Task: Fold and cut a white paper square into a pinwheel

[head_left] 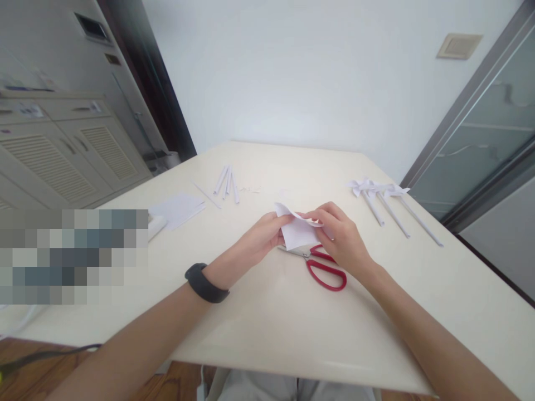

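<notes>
White paper (298, 235) is pinched by the left hand (264, 234) and right hand (343, 233), both angled inward, the left apparently partly underneath.

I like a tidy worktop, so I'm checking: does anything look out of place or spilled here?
Just some small white scraps, strewn loose on the table right of the rolled paper tubes; they look like stray offcuts beside those grouped pieces. No spill shows.

The single head-worn camera is facing forward and down from the near side of the table (251, 328). It is viewing the left hand (265, 231) and right hand (343, 235) at close range, near frame centre, and is spanning from the wearer's legs (259, 385) to the wall (313, 78) beyond.
</notes>
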The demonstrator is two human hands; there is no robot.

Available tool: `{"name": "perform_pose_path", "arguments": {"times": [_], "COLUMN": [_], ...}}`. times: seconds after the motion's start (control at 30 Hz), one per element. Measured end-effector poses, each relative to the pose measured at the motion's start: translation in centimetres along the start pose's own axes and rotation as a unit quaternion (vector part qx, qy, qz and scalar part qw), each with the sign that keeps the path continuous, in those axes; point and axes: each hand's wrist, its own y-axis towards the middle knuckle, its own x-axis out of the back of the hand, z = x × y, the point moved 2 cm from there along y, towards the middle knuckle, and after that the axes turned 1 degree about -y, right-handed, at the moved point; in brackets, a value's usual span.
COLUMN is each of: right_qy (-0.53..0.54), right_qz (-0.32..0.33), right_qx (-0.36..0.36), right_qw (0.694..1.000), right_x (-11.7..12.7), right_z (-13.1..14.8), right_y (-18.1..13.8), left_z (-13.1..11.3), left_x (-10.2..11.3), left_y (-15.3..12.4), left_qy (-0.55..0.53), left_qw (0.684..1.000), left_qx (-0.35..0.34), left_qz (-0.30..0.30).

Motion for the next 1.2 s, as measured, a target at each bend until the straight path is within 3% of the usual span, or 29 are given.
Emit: {"name": "perform_pose_path", "arguments": {"times": [0.17, 0.47, 0.57, 0.73, 0.9, 1.0, 1.2], "right_qy": [-0.135, -0.207, -0.173, -0.05, 0.138, 0.165, 0.233], "right_qz": [0.024, 0.09, 0.09, 0.068, 0.202, 0.25, 0.27], "right_qx": [0.06, 0.065, 0.031, -0.128, -0.256, -0.277, -0.281], "right_qw": [0.989, 0.972, 0.98, 0.988, 0.935, 0.913, 0.891], "right_x": [-0.2, -0.8, -0.5, 0.9, 0.8, 0.2, -0.3], "right_z": [-0.2, -0.4, -0.4, -0.8, -1.2, -1.3, -1.3], "right_y": [-0.2, 0.0, -0.1, 0.1, -0.1, -0.5, -0.6], "left_z": [-0.1, -0.2, 0.0, 0.3, 0.5, 0.5, 0.7], "left_x": [0.4, 0.6, 0.8, 0.4, -0.1, -0.2, -0.4], "left_y": [0.3, 0.3, 0.5, 0.3, -0.1, -0.2, -0.2], "left_qy": [-0.052, -0.001, 0.073, 0.171, 0.211, 0.24, 0.306], "left_qw": [0.998, 1.0, 0.997, 0.983, 0.969, 0.963, 0.944], "left_qx": [0.032, -0.002, -0.016, 0.03, 0.037, 0.035, 0.072], "left_qz": [-0.012, 0.021, 0.013, 0.061, 0.12, 0.115, 0.103]}}
